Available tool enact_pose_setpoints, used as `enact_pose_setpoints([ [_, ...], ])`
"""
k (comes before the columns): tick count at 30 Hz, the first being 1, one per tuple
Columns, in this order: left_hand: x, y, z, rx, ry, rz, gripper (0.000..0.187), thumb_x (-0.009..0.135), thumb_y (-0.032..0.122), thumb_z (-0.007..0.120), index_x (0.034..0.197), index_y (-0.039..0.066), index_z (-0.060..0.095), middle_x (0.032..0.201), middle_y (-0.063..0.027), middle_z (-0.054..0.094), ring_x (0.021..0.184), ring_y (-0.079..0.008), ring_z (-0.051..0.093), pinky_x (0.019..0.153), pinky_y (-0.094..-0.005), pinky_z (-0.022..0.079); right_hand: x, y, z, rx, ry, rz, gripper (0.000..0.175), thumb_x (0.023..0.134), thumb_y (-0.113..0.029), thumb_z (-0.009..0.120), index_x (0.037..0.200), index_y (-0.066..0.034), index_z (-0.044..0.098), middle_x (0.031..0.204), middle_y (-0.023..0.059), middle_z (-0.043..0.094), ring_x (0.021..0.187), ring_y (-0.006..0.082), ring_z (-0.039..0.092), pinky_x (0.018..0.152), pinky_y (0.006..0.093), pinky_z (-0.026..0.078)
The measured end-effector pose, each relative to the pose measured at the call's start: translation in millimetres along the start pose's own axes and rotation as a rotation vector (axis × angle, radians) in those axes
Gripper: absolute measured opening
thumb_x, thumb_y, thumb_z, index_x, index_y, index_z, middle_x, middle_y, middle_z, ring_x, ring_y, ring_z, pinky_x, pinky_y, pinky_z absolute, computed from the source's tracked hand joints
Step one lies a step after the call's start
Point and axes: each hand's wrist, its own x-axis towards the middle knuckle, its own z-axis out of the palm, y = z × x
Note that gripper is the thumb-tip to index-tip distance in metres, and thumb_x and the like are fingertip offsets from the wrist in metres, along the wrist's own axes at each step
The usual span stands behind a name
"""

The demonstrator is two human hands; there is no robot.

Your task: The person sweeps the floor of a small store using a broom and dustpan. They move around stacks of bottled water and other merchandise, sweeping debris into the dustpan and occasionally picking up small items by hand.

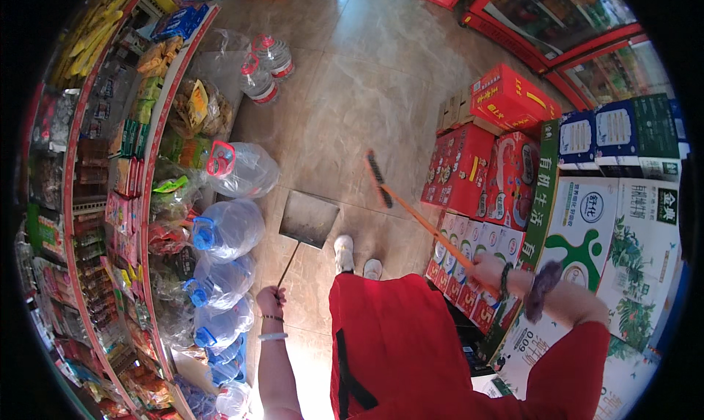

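Note:
My left hand [271,301] is closed round the thin dark handle of a long-handled dustpan [309,219]. The metal pan lies on the tiled floor, with some dirt or dust on its surface. In my right hand [486,271] is the orange handle of a broom. The broom's dark bristled head [378,179] is right of the pan, over the floor and apart from the pan; whether it touches the floor I cannot tell. My two white shoes [344,252] stand just below and right of the dustpan.
Shelves of packaged snacks [129,161] run along the left, with large water bottles [242,170] on the floor before them. Two smaller bottles [258,82] stand farther off. Stacked drink cartons [459,167] line the right, with a red-framed glass-door cooler [550,24] behind them.

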Motion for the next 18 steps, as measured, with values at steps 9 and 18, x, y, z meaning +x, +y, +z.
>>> enact_pose_setpoints([
  [9, 38, 60, 86, 0.058, 0.026, -0.037, 0.012, 0.071, 0.005, 0.037, 0.068, 0.0, 0.048, 0.052, -0.0122, 0.05, 0.034, -0.0123, 0.041, 0.027, -0.0219, 0.028, 114, -43, 60, 1.008, 0.026, -0.044, 0.007, 0.072, -0.006, 0.049, 0.071, -0.0024, 0.042, 0.055, 0.0054, 0.044, 0.038, 0.0135, 0.041, 0.032, 0.0253, 0.033],
  [18, 63, 93, 112, 0.308, -0.002, 0.048, 0.018, 0.076, 0.012, 0.036, 0.071, -0.001, 0.048, 0.05, -0.0108, 0.048, 0.033, -0.0139, 0.041, 0.028, -0.0235, 0.032, 88, -129, 114, 1.055, -0.227, -0.047, 0.024, 0.076, -0.006, 0.047, 0.098, -0.0041, 0.038, 0.056, 0.0055, 0.042, 0.04, 0.013, 0.041, 0.031, 0.0253, 0.034],
])
